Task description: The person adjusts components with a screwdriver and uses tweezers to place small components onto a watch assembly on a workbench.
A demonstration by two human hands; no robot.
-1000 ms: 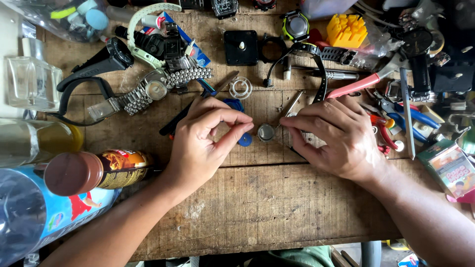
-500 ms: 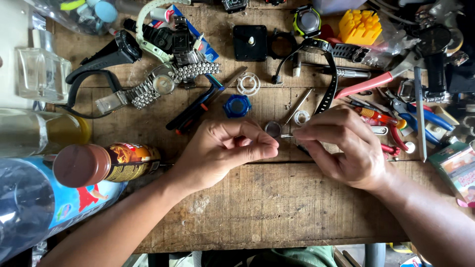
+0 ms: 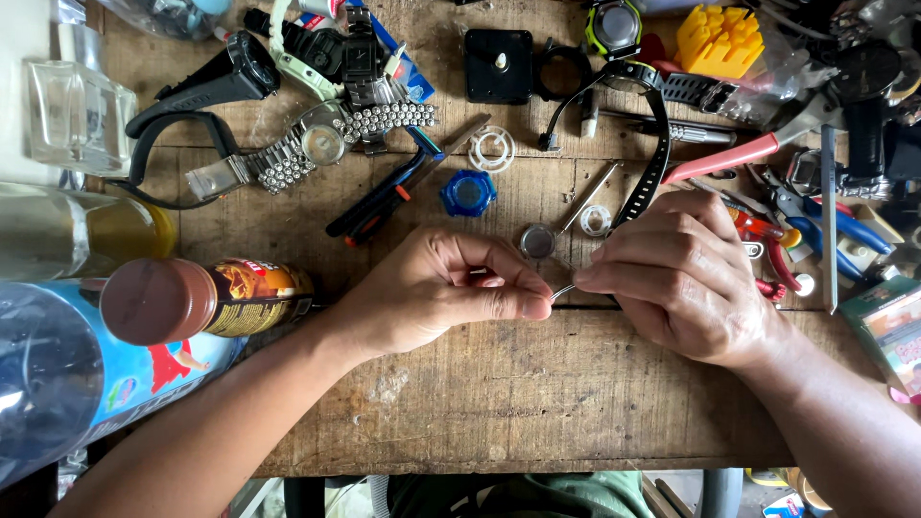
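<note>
Bare wood (image 3: 537, 403) below both hands (image 3: 561, 288), pinched together on thin metal piece (image 3: 564, 290).

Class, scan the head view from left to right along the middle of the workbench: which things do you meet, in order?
Brown-capped bottle → left hand → thin metal piece pinched between both hands → right hand → red-handled pliers farther back → green box at the right edge.

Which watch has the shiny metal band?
The silver watch lying above the left hand, with its linked metal bracelet spread out to both sides. The black watch and the pale green watch beside it have rubbery straps instead.
</note>
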